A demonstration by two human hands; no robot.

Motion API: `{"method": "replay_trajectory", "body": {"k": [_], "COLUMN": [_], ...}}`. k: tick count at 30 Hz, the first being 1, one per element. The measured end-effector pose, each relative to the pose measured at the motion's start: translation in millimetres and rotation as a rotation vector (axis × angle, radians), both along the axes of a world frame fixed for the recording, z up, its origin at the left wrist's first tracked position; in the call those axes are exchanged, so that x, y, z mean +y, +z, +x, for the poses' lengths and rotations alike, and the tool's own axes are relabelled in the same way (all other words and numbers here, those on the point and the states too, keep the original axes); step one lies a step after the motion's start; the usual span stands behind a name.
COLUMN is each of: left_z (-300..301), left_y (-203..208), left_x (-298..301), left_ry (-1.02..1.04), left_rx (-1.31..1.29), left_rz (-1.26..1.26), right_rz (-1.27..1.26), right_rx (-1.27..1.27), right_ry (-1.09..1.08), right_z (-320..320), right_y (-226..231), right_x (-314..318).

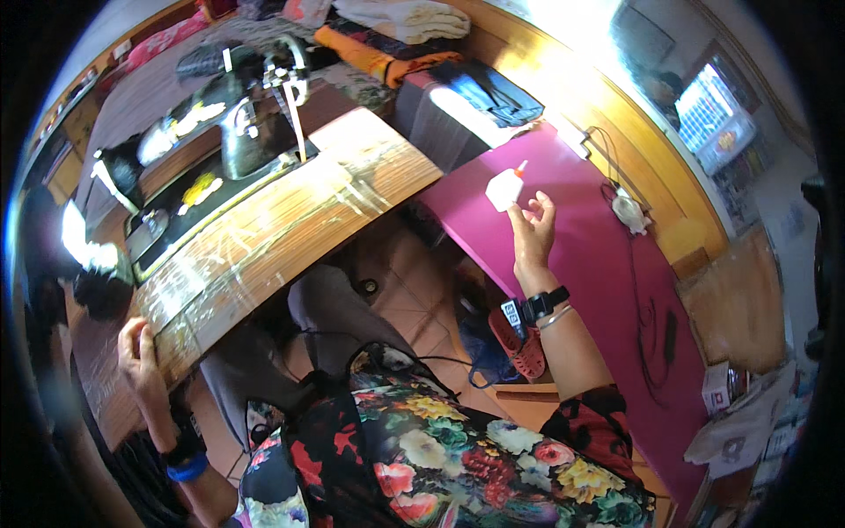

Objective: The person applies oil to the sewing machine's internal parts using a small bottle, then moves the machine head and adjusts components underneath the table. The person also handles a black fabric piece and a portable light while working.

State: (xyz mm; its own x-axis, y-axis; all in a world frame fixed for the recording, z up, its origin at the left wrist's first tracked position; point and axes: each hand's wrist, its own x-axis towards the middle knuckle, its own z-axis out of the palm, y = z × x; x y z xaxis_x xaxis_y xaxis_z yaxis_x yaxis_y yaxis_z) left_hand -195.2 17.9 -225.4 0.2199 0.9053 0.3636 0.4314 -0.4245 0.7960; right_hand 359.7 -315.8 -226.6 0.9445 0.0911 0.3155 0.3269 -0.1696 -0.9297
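Bottle [503, 189] just beyond right grip [533, 234]

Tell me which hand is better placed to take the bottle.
Right, most likely: the right hand is close beside the bottle, while the left hand is across at the wooden table's left end.
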Motion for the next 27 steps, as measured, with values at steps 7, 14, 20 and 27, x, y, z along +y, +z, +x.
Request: {"method": "replay_trajectory", "body": {"k": [7,14,20,27], "left_z": [7,10,-15,-51], "left_y": [13,21,23,21], "left_x": [-13,-19,-14,-10], "left_ry": [0.011,-0.005,0.234,0.552], "left_rx": [-0.092,-0.178,0.070,0.364], "left_rz": [-0.024,0.013,0.238,0.371], "right_rz": [0.170,0.029,0.048,0.211], "right_rx": [-0.020,0.019,-0.001,0.130], "right_ry": [0.025,0.093,0.650,1.259], "right_z": [48,31,-135,-223], "right_y": [-35,-14,23,28], "right_x": [30,30,92,169]}}
